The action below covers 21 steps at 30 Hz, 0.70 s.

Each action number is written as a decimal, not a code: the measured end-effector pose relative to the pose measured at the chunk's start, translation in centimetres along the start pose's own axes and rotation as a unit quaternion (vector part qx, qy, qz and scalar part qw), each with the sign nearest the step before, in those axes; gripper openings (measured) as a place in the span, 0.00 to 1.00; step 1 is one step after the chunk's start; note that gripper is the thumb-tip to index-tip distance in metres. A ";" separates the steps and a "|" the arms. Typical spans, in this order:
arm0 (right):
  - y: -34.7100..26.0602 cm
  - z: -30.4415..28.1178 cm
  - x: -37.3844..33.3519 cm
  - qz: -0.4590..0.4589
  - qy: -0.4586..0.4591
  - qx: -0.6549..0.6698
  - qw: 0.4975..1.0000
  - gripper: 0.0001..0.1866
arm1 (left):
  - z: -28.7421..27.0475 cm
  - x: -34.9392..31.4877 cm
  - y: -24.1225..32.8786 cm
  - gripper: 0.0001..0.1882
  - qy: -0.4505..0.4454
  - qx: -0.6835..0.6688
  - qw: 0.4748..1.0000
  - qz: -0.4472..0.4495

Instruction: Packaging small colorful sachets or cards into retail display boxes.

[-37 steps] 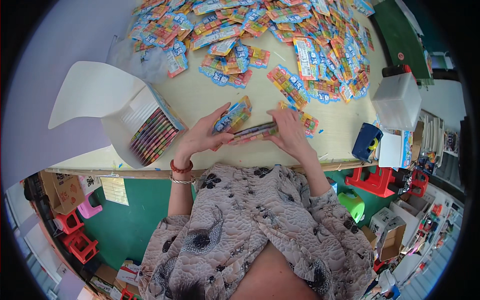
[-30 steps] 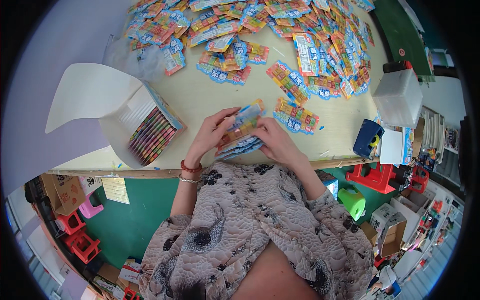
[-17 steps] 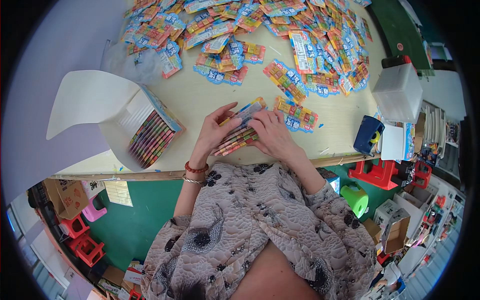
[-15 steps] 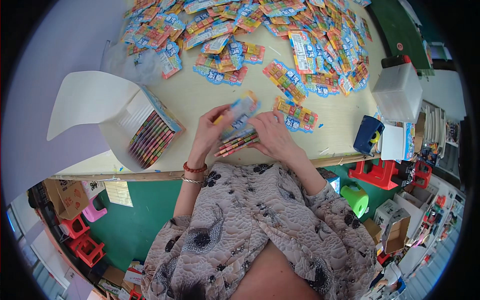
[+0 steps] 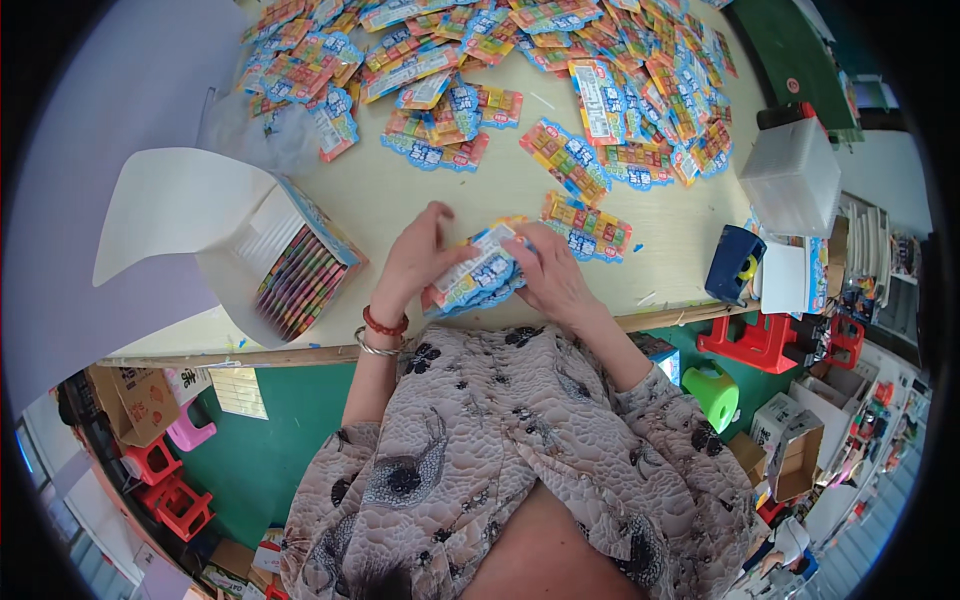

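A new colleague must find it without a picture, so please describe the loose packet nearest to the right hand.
On the pale table, find the heap of colourful packets along the far side. Come toward the person, to the packet just beyond the right hand. Of all packets lying loose there, it lies closest to the table's near edge.

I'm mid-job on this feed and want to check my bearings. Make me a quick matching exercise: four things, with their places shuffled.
Things
1. packet stack
2. white box
3. dark blue holder
4. green stool

Places
A. on the floor, to the person's right
B. toward the right end of the table
C. in the grip of the right hand
D. at the table's left, open, with packets inside

Pairs: 1-C, 2-D, 3-B, 4-A
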State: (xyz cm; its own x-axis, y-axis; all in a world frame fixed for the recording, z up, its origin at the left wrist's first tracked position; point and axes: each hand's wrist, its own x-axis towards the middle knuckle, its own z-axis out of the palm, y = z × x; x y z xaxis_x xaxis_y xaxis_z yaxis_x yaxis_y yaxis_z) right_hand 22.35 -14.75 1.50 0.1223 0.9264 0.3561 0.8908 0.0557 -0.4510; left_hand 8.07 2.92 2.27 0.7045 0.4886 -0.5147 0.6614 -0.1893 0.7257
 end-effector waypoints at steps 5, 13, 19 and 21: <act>0.3 -0.7 3.2 -0.004 -0.125 -0.049 0.991 0.30 | 0.7 0.0 -1.0 0.17 0.175 0.136 0.937 0.269; 1.9 -1.1 9.4 0.025 -0.251 0.007 0.968 0.35 | -0.4 -4.5 -1.9 0.44 0.094 -0.133 0.949 0.269; 2.6 -0.6 8.5 0.044 -0.128 0.192 0.972 0.37 | 3.5 -2.8 -4.6 0.63 0.250 -0.093 0.927 0.264; 3.0 0.5 6.9 0.073 -0.069 0.283 0.954 0.36 | 4.0 -1.8 -3.9 0.62 0.270 -0.096 0.917 0.278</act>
State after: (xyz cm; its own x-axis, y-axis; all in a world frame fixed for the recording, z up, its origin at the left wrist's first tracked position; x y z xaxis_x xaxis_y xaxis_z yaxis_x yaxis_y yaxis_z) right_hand 25.67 -8.01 2.15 0.1343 0.9776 0.1619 0.4846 0.0777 -0.8713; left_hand 5.29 -0.62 -1.42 0.6542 0.7227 0.2232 0.1450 -0.4094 0.9007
